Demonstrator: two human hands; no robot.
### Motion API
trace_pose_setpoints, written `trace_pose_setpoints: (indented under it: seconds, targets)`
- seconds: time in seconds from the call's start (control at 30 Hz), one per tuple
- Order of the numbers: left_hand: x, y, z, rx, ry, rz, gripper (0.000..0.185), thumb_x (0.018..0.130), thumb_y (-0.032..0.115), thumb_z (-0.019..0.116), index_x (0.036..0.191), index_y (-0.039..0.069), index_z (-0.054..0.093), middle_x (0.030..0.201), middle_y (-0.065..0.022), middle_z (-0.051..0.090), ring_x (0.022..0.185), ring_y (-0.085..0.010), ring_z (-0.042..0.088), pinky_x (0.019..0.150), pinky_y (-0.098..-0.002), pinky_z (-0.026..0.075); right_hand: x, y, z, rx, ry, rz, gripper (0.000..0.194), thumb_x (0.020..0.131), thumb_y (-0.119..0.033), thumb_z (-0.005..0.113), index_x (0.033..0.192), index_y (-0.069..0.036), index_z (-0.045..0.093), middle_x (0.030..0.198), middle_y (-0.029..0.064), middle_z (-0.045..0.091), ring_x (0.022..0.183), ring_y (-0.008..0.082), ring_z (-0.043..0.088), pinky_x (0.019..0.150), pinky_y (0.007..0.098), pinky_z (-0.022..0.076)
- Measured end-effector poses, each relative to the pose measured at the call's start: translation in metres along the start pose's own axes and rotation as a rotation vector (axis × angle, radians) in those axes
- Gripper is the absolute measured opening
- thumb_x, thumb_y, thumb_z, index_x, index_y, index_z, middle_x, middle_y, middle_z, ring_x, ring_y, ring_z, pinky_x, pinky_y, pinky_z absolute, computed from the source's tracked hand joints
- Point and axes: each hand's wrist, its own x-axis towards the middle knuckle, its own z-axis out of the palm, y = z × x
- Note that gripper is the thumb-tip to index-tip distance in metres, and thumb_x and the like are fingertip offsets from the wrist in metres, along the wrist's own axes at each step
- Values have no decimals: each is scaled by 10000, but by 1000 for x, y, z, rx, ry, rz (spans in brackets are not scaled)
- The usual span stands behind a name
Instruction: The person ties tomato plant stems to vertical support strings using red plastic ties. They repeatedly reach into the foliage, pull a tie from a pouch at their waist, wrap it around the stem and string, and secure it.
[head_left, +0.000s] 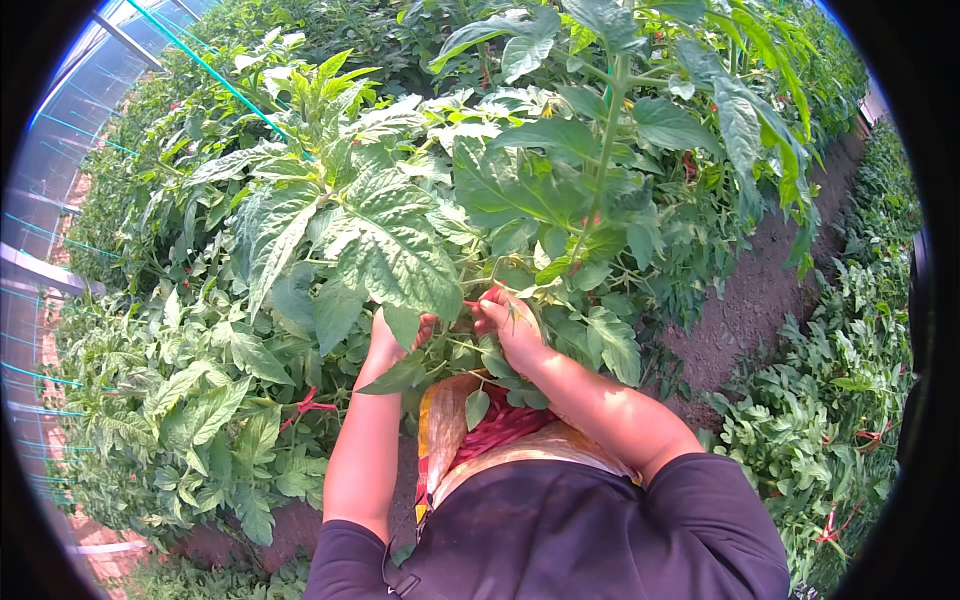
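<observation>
My right hand (515, 330) pinches a red plastic tie strip (491, 293) among the stems of a tomato plant (611, 127). My left hand (388, 336) is at the same height, a short way to the left. A broad tomato leaf (401, 255) and smaller leaves cover much of it, so its grip is hidden. Below both hands, a woven sack (444, 420) hangs open at my waist. Many loose red strips (499, 427) lie inside it, partly behind leaves.
Dense tomato foliage (217, 420) surrounds me on the left and ahead. A red tie (306, 409) is knotted on a stem at left. Green twine (210, 71) slants down at upper left. Bare soil (739, 300) runs between rows on the right, where more red ties (831, 525) show.
</observation>
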Motion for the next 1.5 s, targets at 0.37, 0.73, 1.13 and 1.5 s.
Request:
trace_pose_setpoints:
  seconds: [0.37, 0.73, 1.13, 1.5]
  targets:
    - [-21, -5, 21, -409, 46, 247, 250, 956, 274, 555, 1069, 55, 597, 1007, -114, 678, 758, -197, 654, 669, -356, 561, 2, 10, -27, 187, 157, 112, 159, 958, -133, 600, 1091, -52, 569, 913, 63, 634, 779, 145, 607, 709, 282, 510]
    - [-34, -26, 15, 649, -153, 851, 205, 905, 84, 674, 1090, 7, 631, 912, -66, 622, 846, -161, 600, 738, -279, 495, -32, -32, 5, -874, -80, -749, 127, 820, -71, 666, 943, -46, 654, 804, 119, 633, 706, 288, 611, 609, 366, 468]
    - [-69, -6, 46, 1056, -150, 1013, 204, 891, 35, 649, 1092, 36, 682, 923, -108, 613, 856, -250, 588, 756, -318, 490, -25, -20, 19, -1287, 15, -801, 71, 844, -138, 660, 888, -83, 653, 818, 95, 627, 740, 315, 634, 625, 403, 512]
    - [-64, -13, 38, 831, -118, 828, 145, 837, -63, 662, 940, 32, 625, 998, -81, 601, 954, -189, 600, 787, -278, 491, -20, -33, 28, -1244, 8, -790, 122, 847, -148, 646, 947, -99, 696, 942, 86, 610, 847, 315, 623, 699, 420, 515]
